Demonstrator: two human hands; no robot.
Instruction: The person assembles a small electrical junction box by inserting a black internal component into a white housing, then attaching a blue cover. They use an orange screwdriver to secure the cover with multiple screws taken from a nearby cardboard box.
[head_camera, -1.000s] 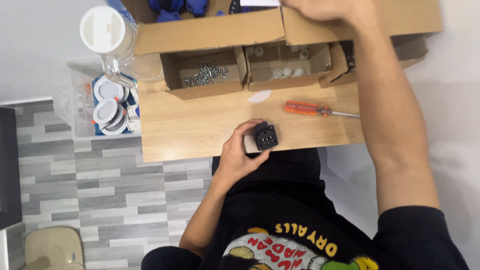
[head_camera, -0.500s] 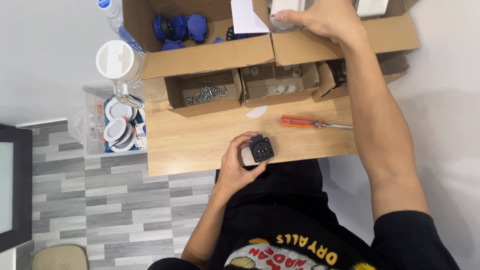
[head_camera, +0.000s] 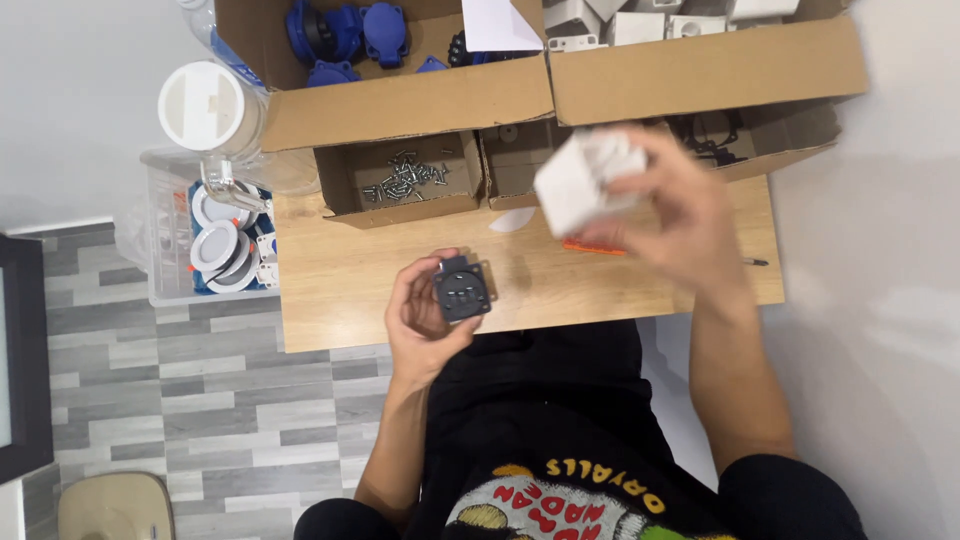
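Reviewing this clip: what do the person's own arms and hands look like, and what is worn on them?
Both hands are bare: the left hand and the right hand show no gloves, and no rings or watch can be made out, though the right one is motion-blurred. Both forearms are uncovered. Black short sleeves end near the elbows, part of a black T-shirt with a colourful print on the chest.

The scene is bright and evenly lit with soft, diffuse indoor light; the white wall at upper left and right of the frame is close to washed out. Shadows are faint: a soft one lies on the wooden table (head_camera: 330, 300) beside the dark socket insert (head_camera: 462, 290). The right hand (head_camera: 690, 215) and the white box (head_camera: 585, 180) it grips are smeared by motion blur, while the left hand (head_camera: 425, 320) is sharp. Straight lines bow slightly toward the frame edges.
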